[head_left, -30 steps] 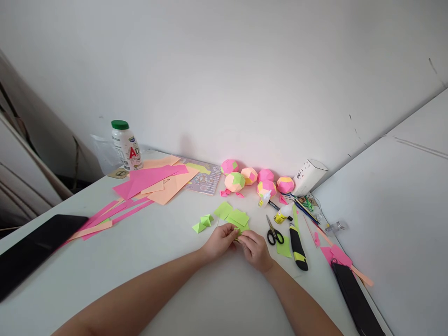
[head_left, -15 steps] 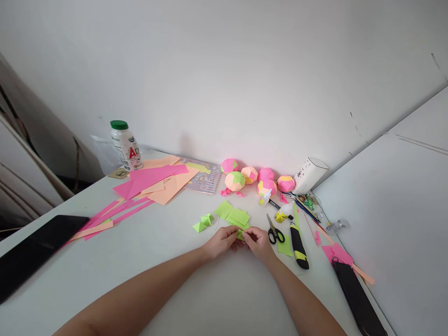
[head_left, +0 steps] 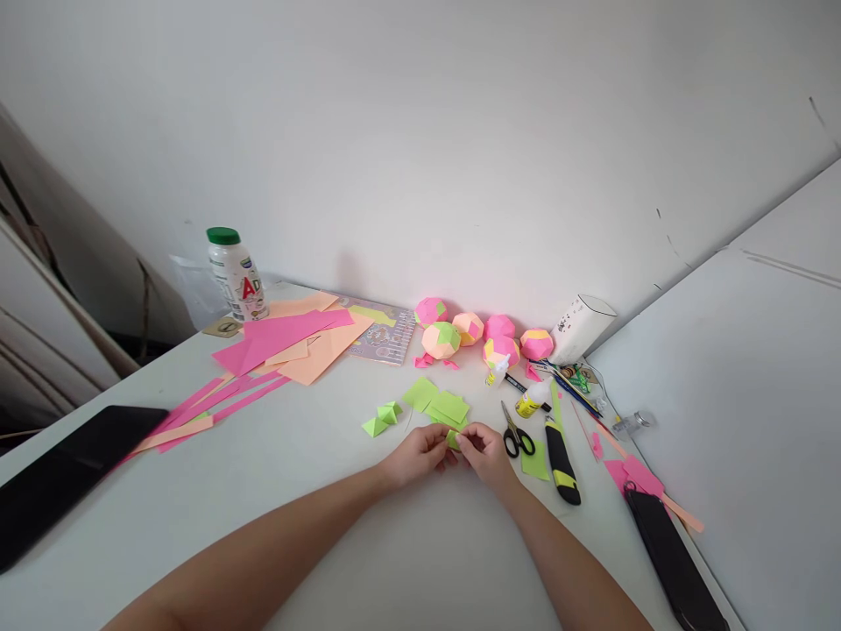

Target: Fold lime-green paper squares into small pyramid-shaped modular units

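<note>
Between my fingertips is a small piece of green paper (head_left: 453, 440); its exact folds are partly covered. My left hand (head_left: 420, 451) pinches it from the left, and my right hand (head_left: 482, 451) pinches it from the right. Just beyond the hands lie flat green paper squares (head_left: 449, 407). Folded green paper pieces (head_left: 382, 419) sit to the left of them. Close to my right hand are black-handled scissors (head_left: 518, 438), with a green paper sheet (head_left: 536, 461) and a black and yellow utility knife (head_left: 561, 462) beside them.
Several faceted paper balls (head_left: 441, 339) line the wall. Glue bottles (head_left: 532, 399) stand or lean before them. Pink and orange sheets (head_left: 279, 337), a white bottle (head_left: 240, 276) and a dark tablet-like object (head_left: 72, 473) are at left. A black phone-like object (head_left: 670, 552) lies at right.
The green paper between my fingers has turned slightly and shows more of its face. Both hands have shifted only a little; the other things stay in place.
</note>
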A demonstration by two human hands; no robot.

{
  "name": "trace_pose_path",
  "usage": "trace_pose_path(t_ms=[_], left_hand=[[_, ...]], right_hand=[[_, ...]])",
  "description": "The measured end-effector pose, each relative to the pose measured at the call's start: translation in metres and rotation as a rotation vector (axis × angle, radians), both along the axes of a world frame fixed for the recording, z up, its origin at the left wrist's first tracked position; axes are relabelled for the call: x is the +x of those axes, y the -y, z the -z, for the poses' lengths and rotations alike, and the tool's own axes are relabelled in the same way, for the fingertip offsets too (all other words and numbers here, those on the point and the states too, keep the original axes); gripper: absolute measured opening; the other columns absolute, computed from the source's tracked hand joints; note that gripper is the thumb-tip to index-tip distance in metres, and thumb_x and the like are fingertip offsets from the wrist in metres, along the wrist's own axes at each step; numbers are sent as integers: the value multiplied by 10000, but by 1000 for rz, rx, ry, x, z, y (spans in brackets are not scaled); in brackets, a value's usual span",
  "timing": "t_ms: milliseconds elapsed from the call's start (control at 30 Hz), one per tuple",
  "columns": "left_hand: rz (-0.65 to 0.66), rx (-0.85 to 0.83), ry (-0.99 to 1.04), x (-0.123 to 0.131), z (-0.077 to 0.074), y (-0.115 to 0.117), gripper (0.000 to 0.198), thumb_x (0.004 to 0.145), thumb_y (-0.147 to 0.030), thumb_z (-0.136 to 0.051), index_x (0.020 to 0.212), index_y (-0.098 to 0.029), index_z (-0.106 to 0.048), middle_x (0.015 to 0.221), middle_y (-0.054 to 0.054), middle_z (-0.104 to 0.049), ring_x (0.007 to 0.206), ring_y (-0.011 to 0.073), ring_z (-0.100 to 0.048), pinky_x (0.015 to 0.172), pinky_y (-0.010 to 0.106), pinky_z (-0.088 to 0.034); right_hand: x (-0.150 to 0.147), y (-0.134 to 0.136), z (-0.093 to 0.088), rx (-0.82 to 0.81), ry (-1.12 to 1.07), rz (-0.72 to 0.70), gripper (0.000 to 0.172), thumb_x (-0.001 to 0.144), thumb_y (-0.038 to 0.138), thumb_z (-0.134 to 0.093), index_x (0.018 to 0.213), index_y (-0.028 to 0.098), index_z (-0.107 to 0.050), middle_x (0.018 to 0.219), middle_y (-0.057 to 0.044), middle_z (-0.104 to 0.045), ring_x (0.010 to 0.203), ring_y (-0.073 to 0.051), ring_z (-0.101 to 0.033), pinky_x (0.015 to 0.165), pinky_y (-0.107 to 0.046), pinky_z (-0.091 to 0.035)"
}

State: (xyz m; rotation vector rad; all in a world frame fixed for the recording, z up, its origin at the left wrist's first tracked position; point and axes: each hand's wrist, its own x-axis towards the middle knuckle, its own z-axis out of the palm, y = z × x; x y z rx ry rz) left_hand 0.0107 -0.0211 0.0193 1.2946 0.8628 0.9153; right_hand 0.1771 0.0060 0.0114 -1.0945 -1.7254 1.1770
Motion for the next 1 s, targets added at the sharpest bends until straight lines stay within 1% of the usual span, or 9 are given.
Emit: trace_pose_path(t_ms=[200, 367, 467, 633, 733, 833, 900, 1000], left_hand=[[-3, -27, -7, -1, -5, 1, 207, 790, -339, -505, 871, -167, -588, 728, 41, -653, 696, 171, -608, 630, 289, -464], [37, -37, 21, 0, -5, 1, 186, 793, -319, -494, 828, -161, -585, 759, 44, -649, 658, 146, -590, 628, 276, -454], [48, -26, 35, 0, -4, 0, 190, 797, -321, -489, 800, -160, -590, 747, 42, -644, 646, 140, -582, 622, 270, -450], [47, -30, 42, 0, 0, 0, 220, 797, -365, -500, 781, -161, -581, 740, 40, -649, 639, 139, -584, 619, 271, -454], [19, -34, 58, 0, 2, -1, 257, 797, -421, -502, 809, -170, -555, 755, 38, -653, 633, 140, -591, 594, 266, -452], [-19, -36, 108, 0, 3, -2, 291, 794, -466, -502, 847, -180, -517, 707, 19, -638, 621, 145, -597, 559, 259, -444], [-34, -51, 134, 1, 3, -3, 305, 786, -483, -510, 822, -180, -495, 700, 16, -636, 603, 144, -597, 541, 258, -438], [-20, -68, 138, 1, 4, -4, 313, 781, -489, -515, 775, -178, -482, 709, 28, -648, 574, 140, -590, 527, 260, -429]], right_hand=[[1, 0, 2, -63, -40, -7, 241, 758, 390, -602, 718, 168, -518, 543, 44, -487, 432, -87, -434, 419, -210, -358], [2, -1, 4, -107, -108, -52, 231, 765, 379, -607, 751, 174, -500, 567, 41, -509, 496, -103, -497, 470, -215, -402], [2, -2, 4, -123, -113, -66, 235, 758, 386, -613, 778, 170, -523, 592, 36, -519, 504, -103, -505, 479, -220, -422], [3, -4, 2, -117, -83, -62, 264, 738, 417, -624, 741, 166, -544, 567, 35, -521, 486, -104, -493, 469, -225, -422], [4, -4, 2, -108, -85, -52, 267, 750, 422, -613, 739, 170, -524, 548, 36, -524, 471, -100, -469, 458, -219, -394], [4, -3, 2, -85, -80, -67, 253, 760, 406, -609, 767, 169, -517, 590, 29, -545, 477, -94, -456, 459, -213, -372], [4, -3, 2, -68, -71, -81, 245, 767, 391, -604, 739, 167, -510, 596, 27, -539, 479, -92, -452, 462, -212, -367], [4, -3, 2, -59, -57, -94, 240, 786, 381, -581, 706, 170, -499, 568, 29, -515, 484, -97, -454, 469, -216, -373]])
